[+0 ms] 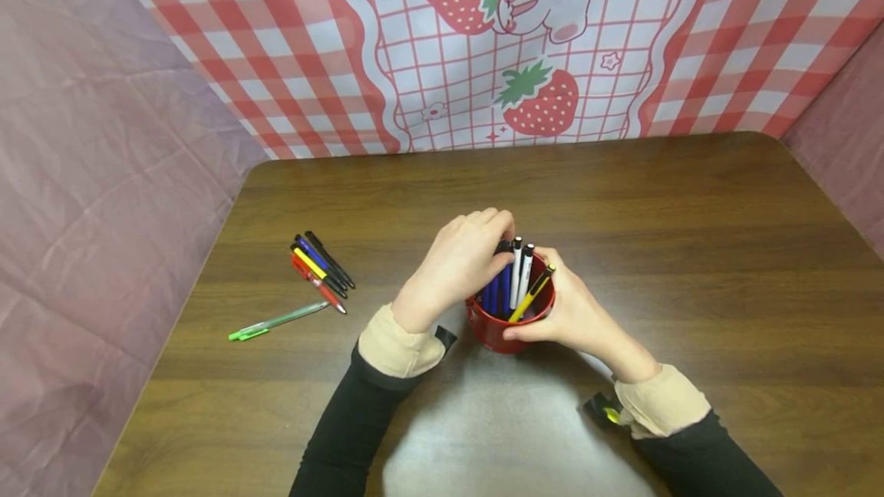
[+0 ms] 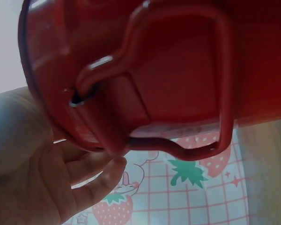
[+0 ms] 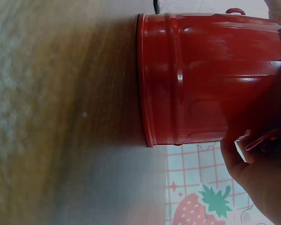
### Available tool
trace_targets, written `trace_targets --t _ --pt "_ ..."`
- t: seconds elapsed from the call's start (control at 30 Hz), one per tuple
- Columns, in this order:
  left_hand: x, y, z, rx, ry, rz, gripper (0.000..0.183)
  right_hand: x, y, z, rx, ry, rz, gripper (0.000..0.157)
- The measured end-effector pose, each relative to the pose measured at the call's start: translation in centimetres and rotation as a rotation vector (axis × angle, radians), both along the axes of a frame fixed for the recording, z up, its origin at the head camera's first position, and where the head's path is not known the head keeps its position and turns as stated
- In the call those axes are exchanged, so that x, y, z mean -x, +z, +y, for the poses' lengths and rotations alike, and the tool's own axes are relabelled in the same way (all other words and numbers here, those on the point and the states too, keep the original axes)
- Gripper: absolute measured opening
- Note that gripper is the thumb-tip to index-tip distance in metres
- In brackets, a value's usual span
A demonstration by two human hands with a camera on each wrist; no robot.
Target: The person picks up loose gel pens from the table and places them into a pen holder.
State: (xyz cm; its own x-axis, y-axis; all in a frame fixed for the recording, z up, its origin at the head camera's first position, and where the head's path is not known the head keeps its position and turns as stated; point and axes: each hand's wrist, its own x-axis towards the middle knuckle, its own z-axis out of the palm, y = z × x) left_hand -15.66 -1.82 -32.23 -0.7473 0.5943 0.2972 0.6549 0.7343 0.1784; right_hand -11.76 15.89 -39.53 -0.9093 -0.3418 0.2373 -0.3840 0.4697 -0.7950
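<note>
A small red metal bucket [image 1: 502, 334] stands upright on the table, with blue pens [image 1: 496, 294], white pens [image 1: 522, 282] and a yellow pen [image 1: 532, 295] in it. My right hand [image 1: 576, 305] grips the bucket's right side, thumb at the front. My left hand [image 1: 461, 263] is over the left rim, thumb and fingers around the dark top of a pen [image 1: 504, 247]; its fingertips are partly hidden. The left wrist view shows the bucket's folded wire handle [image 2: 227, 84] close up. In the right wrist view the bucket's base [image 3: 147, 84] meets the table.
On the left of the wooden table [image 1: 677, 205] lie black and blue pens [image 1: 324, 259], a red pen [image 1: 324, 287] and a green pen [image 1: 279, 320]. A red checked strawberry cloth [image 1: 276, 37] hangs behind the table; pink cloth [image 1: 90, 175] hangs at the left.
</note>
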Motion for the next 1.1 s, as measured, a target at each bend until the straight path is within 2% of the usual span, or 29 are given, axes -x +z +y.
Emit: trace_targets --t 0.6,0.73,0.87,1.1 --pt "-0.1 0.2 0.0 -0.015 -0.002 0.008 0.016 0.0 -0.1 0.0 0.023 0.009 -0.001 0.094" --pt "0.0 0.6 -0.4 -0.072 0.009 0.022 0.01 0.0 0.0 0.0 0.024 0.012 -0.004 0.095" --pt "0.2 1.1 -1.3 -0.145 0.065 0.021 0.008 0.0 -0.1 0.0 0.018 0.012 0.005 0.095" --pt "1.1 1.8 -4.0 -0.335 0.18 0.043 0.009 0.0 -0.1 0.0 0.012 0.016 0.016 0.096"
